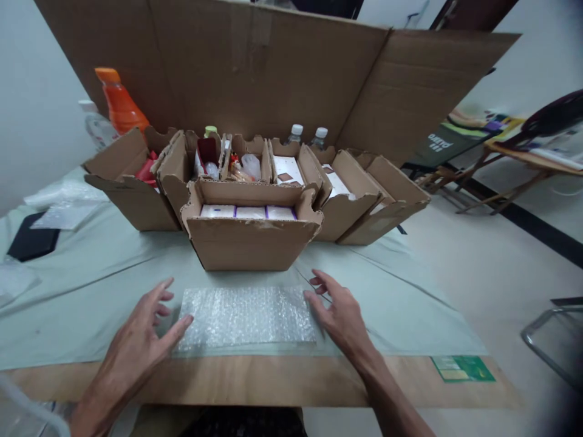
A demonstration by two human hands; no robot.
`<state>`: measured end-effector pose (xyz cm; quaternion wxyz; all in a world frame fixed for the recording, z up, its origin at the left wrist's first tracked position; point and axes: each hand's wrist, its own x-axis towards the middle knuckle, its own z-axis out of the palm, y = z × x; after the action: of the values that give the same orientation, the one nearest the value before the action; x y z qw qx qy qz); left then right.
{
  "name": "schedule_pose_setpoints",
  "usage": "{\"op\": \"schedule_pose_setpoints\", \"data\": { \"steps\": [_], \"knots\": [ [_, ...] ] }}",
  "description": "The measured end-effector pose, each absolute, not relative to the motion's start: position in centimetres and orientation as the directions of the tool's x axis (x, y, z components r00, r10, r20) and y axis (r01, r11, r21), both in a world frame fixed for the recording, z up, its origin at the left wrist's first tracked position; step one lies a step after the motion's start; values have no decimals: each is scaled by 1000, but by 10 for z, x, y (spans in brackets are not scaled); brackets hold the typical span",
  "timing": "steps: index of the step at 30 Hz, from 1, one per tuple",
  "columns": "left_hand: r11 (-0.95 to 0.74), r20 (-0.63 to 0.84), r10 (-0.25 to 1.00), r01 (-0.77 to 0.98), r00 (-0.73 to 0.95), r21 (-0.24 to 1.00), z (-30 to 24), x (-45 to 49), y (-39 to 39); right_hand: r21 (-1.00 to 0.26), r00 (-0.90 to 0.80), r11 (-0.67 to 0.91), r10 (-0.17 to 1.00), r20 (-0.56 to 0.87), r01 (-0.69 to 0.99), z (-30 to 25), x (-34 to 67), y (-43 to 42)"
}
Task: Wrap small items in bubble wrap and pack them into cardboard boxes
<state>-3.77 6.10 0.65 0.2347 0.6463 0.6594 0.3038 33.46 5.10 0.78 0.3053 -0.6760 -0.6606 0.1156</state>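
Observation:
A flat sheet of bubble wrap (246, 317) lies on the pale green cloth (401, 285) near the table's front edge. My left hand (141, 337) rests at its left end, fingers spread, thumb touching the sheet's edge. My right hand (339, 312) lies at the right end, fingers stretched out on the sheet's border. Neither hand holds anything. Just behind the sheet stands an open cardboard box (250, 233) with white and purple packs inside.
Several more open cardboard boxes (132, 182) stand in a row behind, holding small items. An orange bottle (119, 102) and clear bottles (295, 132) stand by a large cardboard sheet (273, 67). A black pad (33, 238) lies at left. A green card (462, 368) sits at right.

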Motion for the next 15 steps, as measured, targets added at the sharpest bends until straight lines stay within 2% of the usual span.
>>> {"op": "schedule_pose_setpoints", "data": {
  "steps": [4, 10, 15],
  "knots": [
    [-130, 207, 977, 609, -57, 782, 24, -14, 102, -675, 128, 63, 965, 229, 735, 35, 354, 87],
    [-133, 159, 987, 437, -23, 889, 26, 26, 132, -722, -98, 216, 974, 203, 657, 39, 333, 138],
    [-109, 146, 988, 457, -47, 883, 22, 17, 127, -699, -112, 245, 966, 231, 672, 28, 317, 147]
  ]
}}
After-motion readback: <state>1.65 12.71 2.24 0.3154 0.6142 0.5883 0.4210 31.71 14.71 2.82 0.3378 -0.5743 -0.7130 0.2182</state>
